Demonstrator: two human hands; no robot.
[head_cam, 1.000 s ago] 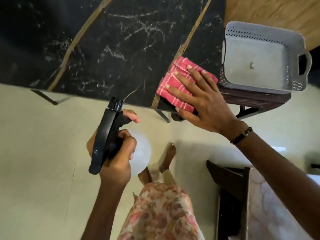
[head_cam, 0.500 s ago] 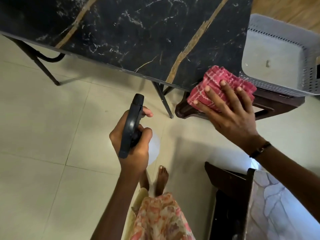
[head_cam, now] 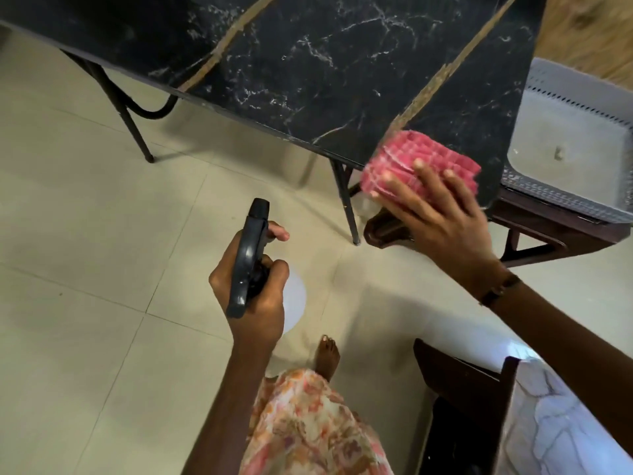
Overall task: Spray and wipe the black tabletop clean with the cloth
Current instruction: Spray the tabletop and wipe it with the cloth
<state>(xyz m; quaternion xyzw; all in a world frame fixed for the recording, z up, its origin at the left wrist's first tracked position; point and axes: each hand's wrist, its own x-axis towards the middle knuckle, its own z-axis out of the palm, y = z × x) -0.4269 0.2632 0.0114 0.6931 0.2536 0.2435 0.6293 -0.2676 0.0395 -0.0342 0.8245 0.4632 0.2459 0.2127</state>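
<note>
Head view is showing the right hand point(head_cam: 442, 217) pressing its flattened fingers on the red cloth point(head_cam: 419, 162) at the black table point(head_cam: 325, 63) corner, wiping, while the left hand point(head_cam: 255, 286) is gripping the spray bottle point(head_cam: 248, 265) clear, ready.

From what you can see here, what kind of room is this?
Most likely a room in a home. The floor is pale tile, a black marble-look tabletop stands on thin metal legs, and a grey plastic basket sits on dark wooden furniture beside it.
</note>
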